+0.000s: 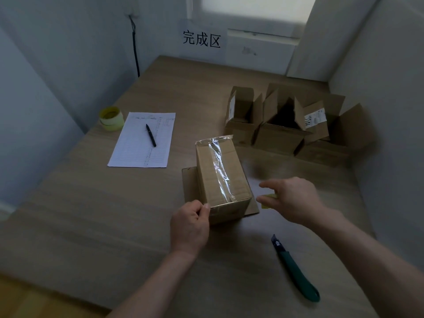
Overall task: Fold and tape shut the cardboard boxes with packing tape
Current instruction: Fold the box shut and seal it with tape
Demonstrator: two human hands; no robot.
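Hidden or unclear: the right hand (pixel 292 199) covered most of a small yellow object (pixel 268 200) — only a sliver showed between thumb and forefinger, too little to identify; the print on the paper sheet (pixel 142 141) and on the labels of the far boxes could not be read.
Cut off: both forearms ran out of the near edge of the view.
Taped box (pixel 221 176): stood at the middle of the surface (pixel 91 214), just beyond the hands, resting on a flat piece of cardboard (pixel 189 182) that stuck out on its left and near-right sides.
Long axis: ran near to far, leaning slightly left at the far end; a strip of clear tape (pixel 220 166) followed that axis along the top, its far end sticking up loose past the far edge.
Left hand (pixel 190 222): fingers curled, thumb and fingertips gripping the box's near-left top corner.
Right hand: hovered just right of the box, not touching it, fingers loosely bent; whether they held the yellow object I could not tell.
Open boxes (pixel 282 120): a cluster with flaps up at the far right, close to the right wall.
Utility knife (pixel 296 269): lay near-right, blade end toward the box.
Tape rolls (pixel 111 118): stacked far left, beside the sheet, a pen (pixel 151 135) lying on it.
Open room: bare surface to the near left and beyond the box toward the wall sign (pixel 202 40) — walls closed in left, right and far.
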